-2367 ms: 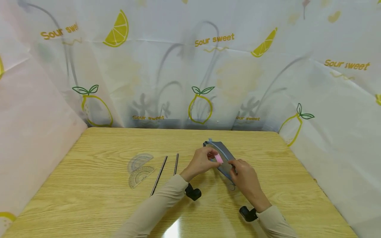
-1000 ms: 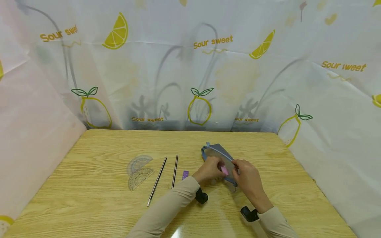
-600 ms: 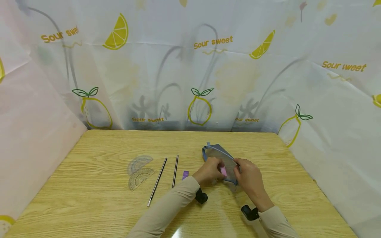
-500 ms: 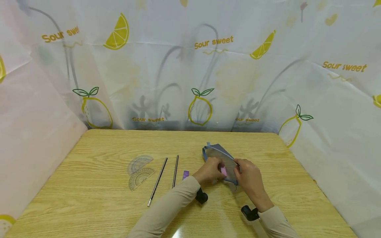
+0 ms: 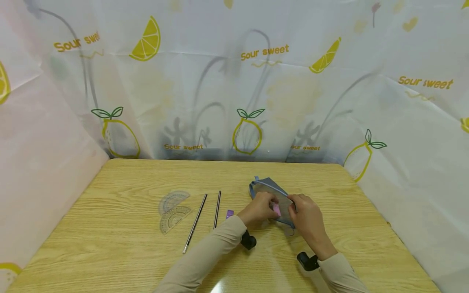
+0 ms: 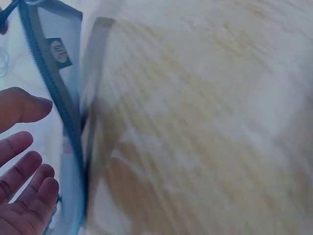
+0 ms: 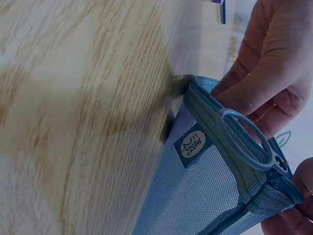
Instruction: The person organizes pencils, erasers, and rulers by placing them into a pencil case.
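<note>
While the right hand (image 5: pixel 307 217) pinches the edge of a blue-grey pouch (image 5: pixel 263 189) near one end of its zip, the left hand (image 5: pixel 259 208) is right at the pouch's mouth, thumb parted from the fingers and grip pretty much let go; a little pink block (image 5: pixel 277 209) sits just by those fingertips, though honestly I can't tell if it's properly inside; from the right wrist you also get a big ring (image 7: pixel 244 139) on the zip and a small label (image 7: pixel 192 145) on the mesh. Off to the left on the wooden table (image 5: pixel 110 244), two pencils (image 5: pixel 195 224) lie slanted near each other; a couple of see-through protractors (image 5: pixel 175 219) overlap beyond them, and a purple strip (image 5: pixel 230 213) pokes out from behind the left sleeve (image 5: pixel 209 254).
</note>
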Tool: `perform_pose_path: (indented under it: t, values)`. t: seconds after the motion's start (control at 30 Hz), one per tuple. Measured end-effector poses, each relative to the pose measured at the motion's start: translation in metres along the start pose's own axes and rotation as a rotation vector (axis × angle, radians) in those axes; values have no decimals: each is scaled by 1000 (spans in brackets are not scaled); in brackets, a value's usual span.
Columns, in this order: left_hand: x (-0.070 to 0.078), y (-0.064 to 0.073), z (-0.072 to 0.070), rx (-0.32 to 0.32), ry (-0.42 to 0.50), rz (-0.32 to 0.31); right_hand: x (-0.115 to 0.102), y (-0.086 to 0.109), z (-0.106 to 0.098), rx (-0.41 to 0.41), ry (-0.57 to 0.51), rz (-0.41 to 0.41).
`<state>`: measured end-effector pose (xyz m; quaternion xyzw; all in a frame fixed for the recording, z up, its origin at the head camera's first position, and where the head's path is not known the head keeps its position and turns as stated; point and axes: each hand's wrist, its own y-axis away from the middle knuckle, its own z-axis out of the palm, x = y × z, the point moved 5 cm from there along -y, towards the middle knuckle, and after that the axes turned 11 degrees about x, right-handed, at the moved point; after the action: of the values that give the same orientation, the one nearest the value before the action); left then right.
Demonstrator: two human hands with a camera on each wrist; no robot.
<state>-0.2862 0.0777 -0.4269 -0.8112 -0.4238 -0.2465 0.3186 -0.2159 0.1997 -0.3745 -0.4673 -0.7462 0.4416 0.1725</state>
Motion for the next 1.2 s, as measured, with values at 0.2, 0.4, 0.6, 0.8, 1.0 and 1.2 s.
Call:
perform_pose_path:
  t: [0.2,0.4,0.6,0.8,1.0,1.2]
  values:
    - [2,4,-10,-4,30,30,1,0,1,1,5,4]
    - [6,9,-22,-7,17,71,1,0,1,-17,17,12]
    - [8,12,-31,-19,62,58,1,-1,0,-11,11,12]
    - [7,15,-44,-5,86,90,1,-2,0,-13,8,4]
    - [6,22,-59,21,110,96,2,-1,1,-15,-2,13]
    - [2,29,-70,35,116,94,3,0,2,-10,-26,20]
